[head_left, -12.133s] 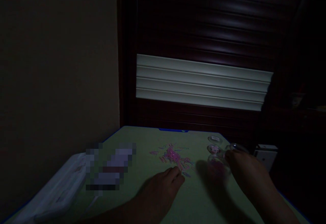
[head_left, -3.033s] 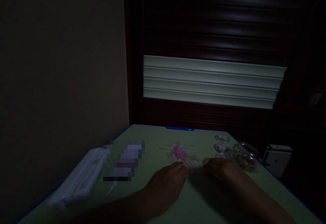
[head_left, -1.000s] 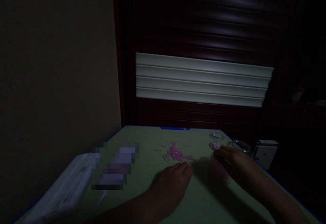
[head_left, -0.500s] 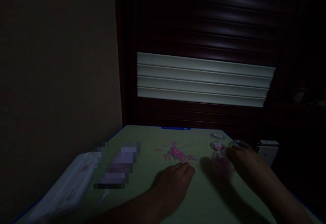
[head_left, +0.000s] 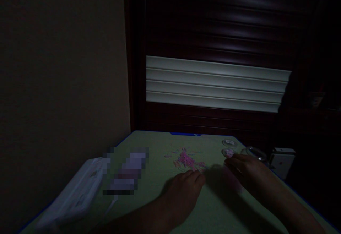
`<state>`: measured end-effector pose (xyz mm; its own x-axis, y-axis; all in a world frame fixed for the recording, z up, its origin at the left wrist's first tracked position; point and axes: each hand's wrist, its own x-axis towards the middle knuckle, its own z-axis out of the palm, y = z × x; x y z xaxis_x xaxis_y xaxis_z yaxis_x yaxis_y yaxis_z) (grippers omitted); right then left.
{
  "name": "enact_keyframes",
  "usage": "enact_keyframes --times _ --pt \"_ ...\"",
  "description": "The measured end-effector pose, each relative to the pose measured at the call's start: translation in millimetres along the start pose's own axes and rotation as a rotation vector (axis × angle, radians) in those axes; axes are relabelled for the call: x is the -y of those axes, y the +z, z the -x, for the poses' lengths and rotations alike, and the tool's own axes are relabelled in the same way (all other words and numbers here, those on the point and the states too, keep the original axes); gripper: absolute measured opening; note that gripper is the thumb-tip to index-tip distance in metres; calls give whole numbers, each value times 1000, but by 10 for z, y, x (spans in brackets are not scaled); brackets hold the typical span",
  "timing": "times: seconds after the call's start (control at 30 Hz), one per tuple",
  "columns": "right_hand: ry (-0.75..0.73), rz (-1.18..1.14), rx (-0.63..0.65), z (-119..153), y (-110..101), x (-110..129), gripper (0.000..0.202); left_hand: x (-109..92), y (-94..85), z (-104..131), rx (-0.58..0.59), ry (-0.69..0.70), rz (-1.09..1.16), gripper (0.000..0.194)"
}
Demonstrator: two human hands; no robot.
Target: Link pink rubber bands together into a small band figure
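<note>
A loose pile of small pink and pastel pieces (head_left: 186, 159), like thin elastic loops, lies spread on the pale green tabletop (head_left: 157, 142). My left hand (head_left: 186, 188) rests at the near edge of this pile, its fingers curled together; what they hold, if anything, is hidden. Farther right, my right hand (head_left: 246, 168) hangs over the small round containers with its fingers drawn together, and its fingertips hide any small thing in them. Beneath it shows a blurred pink patch (head_left: 231, 179). A small clear round container (head_left: 227, 152) with pinkish contents stands just beyond its fingertips.
A clear round lid or dish (head_left: 229, 143) with a label lies farther back. Another clear round container (head_left: 255, 153) is behind my right hand. A white case (head_left: 74, 191) and a pixelated object (head_left: 128, 173) occupy the left side. A white box (head_left: 282, 161) stands beyond the right edge.
My right hand has shifted left, from beside the clear containers to over the nearest one, now mostly covered. My left hand stays beside the pile. The view has shifted slightly.
</note>
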<state>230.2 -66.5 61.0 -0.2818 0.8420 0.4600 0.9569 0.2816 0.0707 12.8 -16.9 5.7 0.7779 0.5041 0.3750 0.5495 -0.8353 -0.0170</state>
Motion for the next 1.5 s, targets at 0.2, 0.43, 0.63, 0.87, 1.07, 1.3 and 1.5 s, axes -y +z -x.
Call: enact_keyframes --times 0.2,0.43,0.63,0.87,1.07,1.3,1.5 --pt "-79 -189 107 -8 44 200 22 27 7 24 0 -6 51 19" --pt "-100 -171 130 -19 121 235 22 109 8 45 -34 -157 277 22" --pt "-102 -195 172 -28 75 295 21 438 -72 54 -24 -217 227 22" --pt "-103 -219 184 -19 52 296 22 809 -143 59 39 -386 18 23" --pt "-102 -219 204 -24 52 289 22 858 -43 72 37 -345 22 20" --pt "-124 -215 192 -16 98 276 23 888 -30 60 66 -356 -14 22" --pt "-142 -205 194 -21 129 258 21 889 -34 63 65 -355 -18 25"
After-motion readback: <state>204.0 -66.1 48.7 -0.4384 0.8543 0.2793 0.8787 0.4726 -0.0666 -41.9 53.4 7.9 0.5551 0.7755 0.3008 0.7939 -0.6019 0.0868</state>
